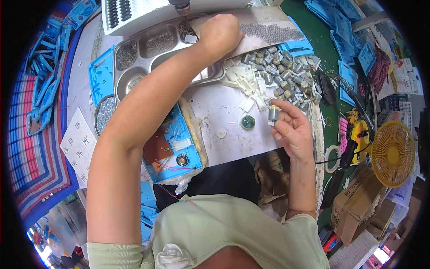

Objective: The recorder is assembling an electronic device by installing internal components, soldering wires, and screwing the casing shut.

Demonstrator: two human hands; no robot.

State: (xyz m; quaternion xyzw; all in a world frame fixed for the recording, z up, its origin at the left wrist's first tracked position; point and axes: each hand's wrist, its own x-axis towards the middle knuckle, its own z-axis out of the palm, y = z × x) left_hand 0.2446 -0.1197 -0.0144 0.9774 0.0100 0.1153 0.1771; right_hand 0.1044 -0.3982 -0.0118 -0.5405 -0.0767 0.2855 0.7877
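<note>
My right hand (pixel 293 130) pinches a small silver motor (pixel 273 113) upright between thumb and fingers, just in front of a pile of similar motors (pixel 286 71). Far ahead, my left hand (pixel 221 33) is curled closed over a cardboard sheet (pixel 224 21). Its fingertips are hidden, so what they hold cannot be made out. Rows of small grey metal parts (pixel 274 32) stand on that sheet. Beneath my left forearm, a steel compartment tray (pixel 142 64) holds screws and other small parts. Nearby lies an open blue plastic case (pixel 190 152) with wires and a round speaker (pixel 182 160).
White plastic pieces (pixel 244 80) lie beside the motors. A green round piece (pixel 247 122) sits mid-table. A dark cylindrical tool (pixel 180 5) points down over the tray. To the right are a yellow fan (pixel 393 154) and a cardboard box (pixel 358 197); blue casings (pixel 45 89) pile up left.
</note>
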